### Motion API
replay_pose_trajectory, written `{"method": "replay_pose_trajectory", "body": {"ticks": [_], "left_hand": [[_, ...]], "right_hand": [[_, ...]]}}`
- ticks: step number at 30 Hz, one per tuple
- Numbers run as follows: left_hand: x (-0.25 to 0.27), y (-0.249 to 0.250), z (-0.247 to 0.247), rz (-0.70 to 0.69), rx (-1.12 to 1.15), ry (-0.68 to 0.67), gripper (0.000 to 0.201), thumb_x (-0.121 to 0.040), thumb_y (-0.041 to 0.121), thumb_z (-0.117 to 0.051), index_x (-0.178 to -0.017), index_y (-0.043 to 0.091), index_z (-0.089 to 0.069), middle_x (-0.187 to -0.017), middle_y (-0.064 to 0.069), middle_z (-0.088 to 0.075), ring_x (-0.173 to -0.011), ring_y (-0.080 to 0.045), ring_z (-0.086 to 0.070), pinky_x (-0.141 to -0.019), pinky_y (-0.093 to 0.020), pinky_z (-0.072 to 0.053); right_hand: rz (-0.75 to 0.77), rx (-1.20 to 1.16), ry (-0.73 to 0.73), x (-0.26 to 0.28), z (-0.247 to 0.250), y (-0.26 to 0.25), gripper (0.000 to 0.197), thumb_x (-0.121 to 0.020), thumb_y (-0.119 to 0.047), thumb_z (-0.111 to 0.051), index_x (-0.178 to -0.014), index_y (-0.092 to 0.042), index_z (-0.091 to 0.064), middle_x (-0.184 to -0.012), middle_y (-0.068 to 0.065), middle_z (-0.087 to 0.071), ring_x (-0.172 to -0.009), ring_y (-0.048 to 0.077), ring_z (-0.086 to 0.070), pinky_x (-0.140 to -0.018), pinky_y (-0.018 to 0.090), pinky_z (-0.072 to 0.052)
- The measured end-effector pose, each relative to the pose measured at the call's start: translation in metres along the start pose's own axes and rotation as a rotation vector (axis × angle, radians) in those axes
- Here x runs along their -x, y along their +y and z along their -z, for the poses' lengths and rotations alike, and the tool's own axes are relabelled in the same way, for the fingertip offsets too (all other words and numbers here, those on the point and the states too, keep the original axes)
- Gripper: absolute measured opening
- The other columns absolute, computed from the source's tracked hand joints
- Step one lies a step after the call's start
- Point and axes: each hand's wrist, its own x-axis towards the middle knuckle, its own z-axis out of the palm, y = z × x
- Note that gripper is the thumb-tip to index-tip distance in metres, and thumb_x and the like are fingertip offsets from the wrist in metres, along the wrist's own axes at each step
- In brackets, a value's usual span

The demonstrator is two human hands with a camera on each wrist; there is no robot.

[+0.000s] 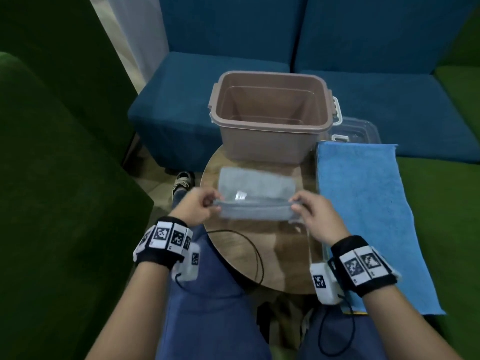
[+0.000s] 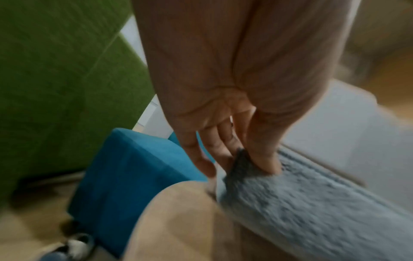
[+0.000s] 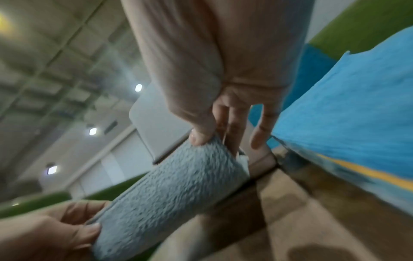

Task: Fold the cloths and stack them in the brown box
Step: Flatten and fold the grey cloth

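Observation:
A grey cloth [image 1: 255, 203] hangs folded between my two hands above a round wooden table [image 1: 241, 245]; its far part lies on the tabletop. My left hand [image 1: 200, 207] pinches the cloth's left corner, thumb on top of the grey cloth [image 2: 290, 203]. My right hand [image 1: 311, 211] pinches the right corner, thumb on the grey cloth [image 3: 167, 190]. The brown box [image 1: 271, 149], with nothing inside, stands at the table's far edge. A blue cloth [image 1: 368, 216] lies spread flat to the right.
A clear lid [image 1: 361, 132] lies behind the blue cloth. Blue sofa seats [image 1: 181, 105] stand behind the box; green sofas [image 1: 52, 178] flank both sides. A black cable [image 1: 257, 255] loops over the table's near edge. My knees are under the table.

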Motion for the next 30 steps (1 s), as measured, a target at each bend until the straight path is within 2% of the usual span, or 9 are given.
{"method": "replay_pose_trajectory", "body": {"ticks": [2,4,6,8,10,14,17,20,30], "left_hand": [[0.003,-0.02,-0.003,0.036,-0.134,-0.143,0.029,-0.084,-0.003,-0.067,-0.084,0.025,-0.06,-0.084,-0.006,-0.062,-0.075,-0.014,-0.055,-0.076,-0.028,-0.047],[0.006,-0.028,-0.002,0.041,-0.084,-0.177,0.027,-0.086,-0.002,-0.065,-0.082,0.025,-0.06,-0.083,-0.009,-0.061,-0.075,-0.009,-0.053,-0.076,-0.026,-0.046],[0.004,-0.026,-0.002,0.053,0.058,-0.14,0.019,-0.089,0.004,-0.064,-0.077,0.017,-0.057,-0.077,-0.005,-0.056,-0.071,-0.005,-0.051,-0.071,-0.021,-0.043],[-0.005,-0.021,-0.005,0.12,0.243,-0.085,0.015,-0.09,0.019,-0.063,-0.082,0.009,-0.055,-0.085,-0.011,-0.057,-0.082,-0.015,-0.054,-0.081,-0.033,-0.046],[-0.019,-0.016,-0.013,0.184,0.313,-0.005,0.021,-0.088,0.031,-0.06,-0.085,0.011,-0.053,-0.091,-0.014,-0.057,-0.088,-0.022,-0.054,-0.082,-0.044,-0.047],[-0.036,-0.003,-0.033,0.254,-0.029,0.086,0.022,-0.099,0.032,-0.048,-0.102,0.011,-0.051,-0.102,-0.014,-0.062,-0.095,-0.027,-0.058,-0.085,-0.036,-0.045],[-0.037,0.0,-0.044,0.281,-0.244,0.106,0.03,-0.1,0.037,-0.042,-0.112,0.011,-0.05,-0.105,-0.013,-0.062,-0.101,-0.031,-0.058,-0.082,-0.034,-0.042],[-0.037,0.003,-0.049,0.237,-0.365,0.126,0.031,-0.101,0.038,-0.04,-0.116,0.012,-0.048,-0.109,-0.011,-0.062,-0.103,-0.031,-0.059,-0.079,-0.035,-0.041],[-0.046,0.003,-0.059,0.258,-0.503,0.091,0.034,-0.103,0.037,-0.037,-0.12,0.008,-0.045,-0.114,-0.015,-0.062,-0.103,-0.035,-0.06,-0.081,-0.038,-0.043]], "right_hand": [[-0.054,0.055,-0.152,0.01,-0.01,0.005,0.015,-0.094,-0.012,-0.06,-0.087,-0.025,-0.059,-0.087,-0.007,-0.064,-0.085,0.017,-0.062,-0.074,0.028,-0.046],[-0.091,0.078,-0.212,0.014,-0.013,0.004,0.011,-0.096,-0.016,-0.056,-0.089,-0.024,-0.057,-0.091,-0.007,-0.062,-0.089,0.014,-0.059,-0.075,0.028,-0.043],[-0.118,0.068,-0.167,0.011,-0.013,-0.003,0.007,-0.099,-0.02,-0.05,-0.093,-0.021,-0.053,-0.089,-0.006,-0.058,-0.089,0.015,-0.055,-0.071,0.028,-0.039],[-0.162,0.073,-0.083,0.003,-0.016,-0.01,0.008,-0.102,-0.022,-0.044,-0.097,-0.018,-0.048,-0.086,-0.005,-0.055,-0.085,0.017,-0.053,-0.065,0.027,-0.037],[-0.232,0.119,-0.017,-0.007,-0.022,-0.014,0.008,-0.102,-0.023,-0.041,-0.101,-0.017,-0.046,-0.09,0.004,-0.06,-0.087,0.025,-0.057,-0.068,0.034,-0.043],[-0.448,0.236,-0.018,-0.014,-0.033,-0.015,0.016,-0.1,-0.022,-0.041,-0.113,-0.014,-0.047,-0.103,0.014,-0.062,-0.096,0.035,-0.06,-0.08,0.042,-0.049],[-0.503,0.254,0.023,-0.001,-0.036,-0.017,0.01,-0.095,-0.021,-0.048,-0.104,-0.017,-0.048,-0.098,0.011,-0.062,-0.092,0.033,-0.061,-0.077,0.039,-0.049],[-0.505,0.23,0.09,0.013,-0.04,-0.018,0.009,-0.09,-0.02,-0.053,-0.095,-0.018,-0.046,-0.091,0.007,-0.058,-0.087,0.029,-0.06,-0.071,0.035,-0.048],[-0.537,0.232,0.135,0.007,-0.054,-0.009,0.023,-0.089,-0.015,-0.058,-0.108,-0.005,-0.05,-0.108,0.016,-0.06,-0.099,0.035,-0.06,-0.082,0.041,-0.051]]}}
